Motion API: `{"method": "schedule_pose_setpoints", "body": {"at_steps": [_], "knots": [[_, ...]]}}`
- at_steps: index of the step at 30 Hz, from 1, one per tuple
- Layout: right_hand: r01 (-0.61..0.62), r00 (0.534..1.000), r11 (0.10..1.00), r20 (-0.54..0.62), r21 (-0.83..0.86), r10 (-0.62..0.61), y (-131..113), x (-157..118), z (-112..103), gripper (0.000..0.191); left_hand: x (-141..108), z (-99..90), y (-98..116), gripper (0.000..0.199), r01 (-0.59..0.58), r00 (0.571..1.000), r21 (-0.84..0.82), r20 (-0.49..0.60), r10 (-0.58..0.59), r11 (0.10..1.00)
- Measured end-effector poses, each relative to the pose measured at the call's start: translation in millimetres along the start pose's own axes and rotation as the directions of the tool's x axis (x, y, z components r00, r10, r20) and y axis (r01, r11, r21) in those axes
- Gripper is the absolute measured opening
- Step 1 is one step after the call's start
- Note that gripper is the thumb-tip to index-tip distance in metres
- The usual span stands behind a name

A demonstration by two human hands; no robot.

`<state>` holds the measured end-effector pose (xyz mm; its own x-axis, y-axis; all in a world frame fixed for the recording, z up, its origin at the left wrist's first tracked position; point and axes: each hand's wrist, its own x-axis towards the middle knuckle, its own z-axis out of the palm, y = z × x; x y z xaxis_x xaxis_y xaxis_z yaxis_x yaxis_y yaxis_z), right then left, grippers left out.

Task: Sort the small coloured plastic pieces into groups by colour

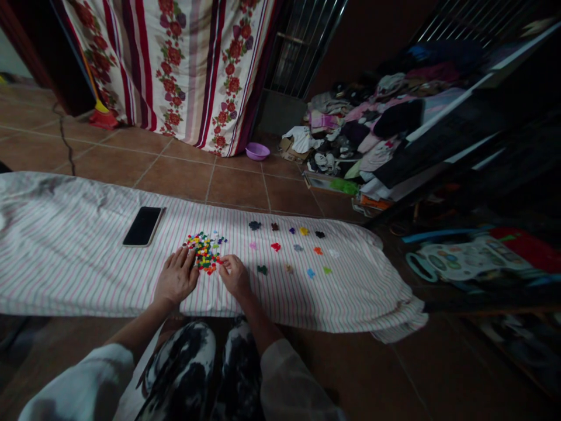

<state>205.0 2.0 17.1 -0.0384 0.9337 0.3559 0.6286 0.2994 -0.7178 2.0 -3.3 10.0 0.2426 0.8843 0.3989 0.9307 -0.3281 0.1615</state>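
Observation:
A mixed pile of tiny coloured pieces (205, 250), perhaps beads or small bricks, lies on a striped cloth (333, 298). My left hand (177, 275) rests palm down at the pile's left edge, fingers stretched out and touching it. At the right edge, my right hand (234, 275) has thumb and index finger pinched together beside some red pieces; what is between them is too small to make out. Right of my hands sit several little single-colour heaps in rows, among them a red heap (276, 247), a yellow heap (304, 231), a dark green heap (262, 270) and a blue heap (311, 273).
A phone (143, 226) lies on the cloth left of the pile. Beyond, on the tiled floor, are a purple basin (258, 151), a floral curtain (175, 70), a red broom (104, 118) and heaped clothes (363, 126). A colourful toy panel (475, 257) stands at the right.

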Motion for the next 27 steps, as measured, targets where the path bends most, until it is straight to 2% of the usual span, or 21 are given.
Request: {"method": "schedule_pose_setpoints", "body": {"at_steps": [7,17,20,27], "knots": [[-0.081,0.996,0.995,-0.038,0.052,0.084,2,2,0,0.018,0,0.5,-1,0.052,-0.020,1.000,-0.018,-0.007,0.020,1.000],[-0.001,0.996,1.000,-0.090,0.025,0.003,5,14,-25,0.023,0,1.7,-2,0.053,-0.010,0.999,-0.020,-0.033,0.009,1.000],[0.007,0.992,0.999,-0.123,0.032,-0.003,18,22,-38,0.025,-1,2.9,-2,0.054,-0.004,0.999,-0.012,-0.043,0.003,1.000],[-0.103,0.961,0.992,-0.263,-0.072,0.081,69,36,-82,0.026,-2,5.9,-3,0.053,-0.011,0.999,-0.038,-0.054,0.009,0.999]]}}
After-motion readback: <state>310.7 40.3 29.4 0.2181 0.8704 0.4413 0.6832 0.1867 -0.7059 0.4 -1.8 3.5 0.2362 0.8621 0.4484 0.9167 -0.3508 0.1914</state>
